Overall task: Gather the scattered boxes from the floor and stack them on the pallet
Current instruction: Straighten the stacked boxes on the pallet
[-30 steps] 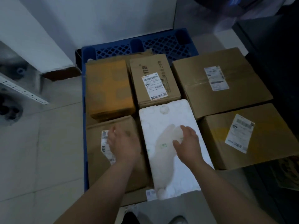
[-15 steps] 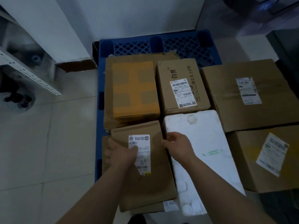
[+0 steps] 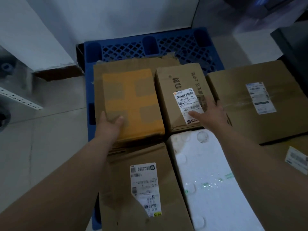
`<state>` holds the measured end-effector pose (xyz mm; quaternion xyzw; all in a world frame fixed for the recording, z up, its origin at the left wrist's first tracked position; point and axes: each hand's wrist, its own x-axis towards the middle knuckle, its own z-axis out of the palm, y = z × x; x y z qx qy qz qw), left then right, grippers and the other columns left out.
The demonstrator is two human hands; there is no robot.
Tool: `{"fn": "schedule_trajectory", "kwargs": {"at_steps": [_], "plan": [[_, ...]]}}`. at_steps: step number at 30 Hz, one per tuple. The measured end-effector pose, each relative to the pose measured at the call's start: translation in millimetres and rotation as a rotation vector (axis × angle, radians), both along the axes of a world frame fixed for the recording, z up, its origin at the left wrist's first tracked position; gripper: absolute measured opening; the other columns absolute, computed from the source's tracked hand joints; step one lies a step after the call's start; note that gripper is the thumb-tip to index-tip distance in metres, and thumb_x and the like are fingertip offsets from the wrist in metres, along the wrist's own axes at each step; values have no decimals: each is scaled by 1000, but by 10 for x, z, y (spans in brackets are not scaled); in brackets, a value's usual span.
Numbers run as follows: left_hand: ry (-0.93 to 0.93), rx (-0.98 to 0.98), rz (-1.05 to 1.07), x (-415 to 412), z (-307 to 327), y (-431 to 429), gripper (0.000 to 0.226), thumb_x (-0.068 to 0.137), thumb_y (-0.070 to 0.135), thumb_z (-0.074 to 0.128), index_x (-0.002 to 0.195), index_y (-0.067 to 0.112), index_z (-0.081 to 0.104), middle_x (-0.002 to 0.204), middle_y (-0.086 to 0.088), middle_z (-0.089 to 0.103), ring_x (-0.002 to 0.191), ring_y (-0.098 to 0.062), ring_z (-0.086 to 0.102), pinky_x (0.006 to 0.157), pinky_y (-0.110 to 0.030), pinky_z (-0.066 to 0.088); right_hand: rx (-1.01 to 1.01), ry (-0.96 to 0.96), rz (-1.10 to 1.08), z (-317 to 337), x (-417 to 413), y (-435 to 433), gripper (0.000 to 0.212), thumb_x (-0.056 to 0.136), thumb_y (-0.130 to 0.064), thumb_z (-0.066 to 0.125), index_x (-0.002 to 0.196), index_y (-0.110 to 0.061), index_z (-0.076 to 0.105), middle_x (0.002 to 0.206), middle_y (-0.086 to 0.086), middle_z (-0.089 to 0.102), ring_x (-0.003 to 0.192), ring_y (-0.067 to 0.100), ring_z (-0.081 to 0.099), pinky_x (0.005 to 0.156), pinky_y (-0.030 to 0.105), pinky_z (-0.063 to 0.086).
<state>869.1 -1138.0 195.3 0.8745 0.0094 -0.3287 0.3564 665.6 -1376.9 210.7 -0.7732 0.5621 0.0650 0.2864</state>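
Both hands had left the near row, where half a second earlier they sat at the labelled brown box [image 3: 145, 185] low in the frame, and had reached up-frame to the back row. The left hand [image 3: 110, 125] clasped the near-left corner of the orange-taped box [image 3: 133, 100], thumb on top and fingers along its left side. The right hand [image 3: 210, 114] lay flat and spread on the printed carton [image 3: 180, 80] just beside it, holding nothing. Both boxes already sat on the blue lattice pallet [image 3: 166, 45], mid-frame, the orange one resting on a wider, torn carton. The orange box looked shallow and probably light; its tape skin seemed glossy and likely slippery, so opposite side edges would give a surer hold than the top. The printed carton looked stiff corrugated card with crisp corners, best taken low at its sides. Lower right of centre, a white foam box [image 3: 208, 180], dimpled and wet-looking, would probably be light but brittle at the rims. A large brown carton [image 3: 250, 105] at the right edge touched the printed one.
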Motion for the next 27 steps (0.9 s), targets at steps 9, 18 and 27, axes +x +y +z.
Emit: {"fn": "schedule_trajectory", "kwargs": {"at_steps": [9,18,27], "plan": [[69,8,-49,-236,-52,109,61,95,33,53,148,23,24,142,-6,45,128,-33,43,106,-46,37,-26,82,34,-26,-43,157,95,74,-53,74,150,-34,20,155,16,14,141,39,16,114,51,23],[113,58,-61,-105,-68,31,70,95,34,52,151,27,12,146,-8,41,129,-35,41,108,-50,35,28,102,22,34,21,69,96,78,-49,72,151,-33,14,157,18,6,144,40,8,116,51,14],[47,96,-36,-252,76,-79,88,93,38,55,151,29,-11,154,-11,27,137,-35,33,111,-51,31,8,42,37,146,-80,206,96,78,-45,73,151,-37,13,159,18,-3,146,36,1,117,49,5]]}}
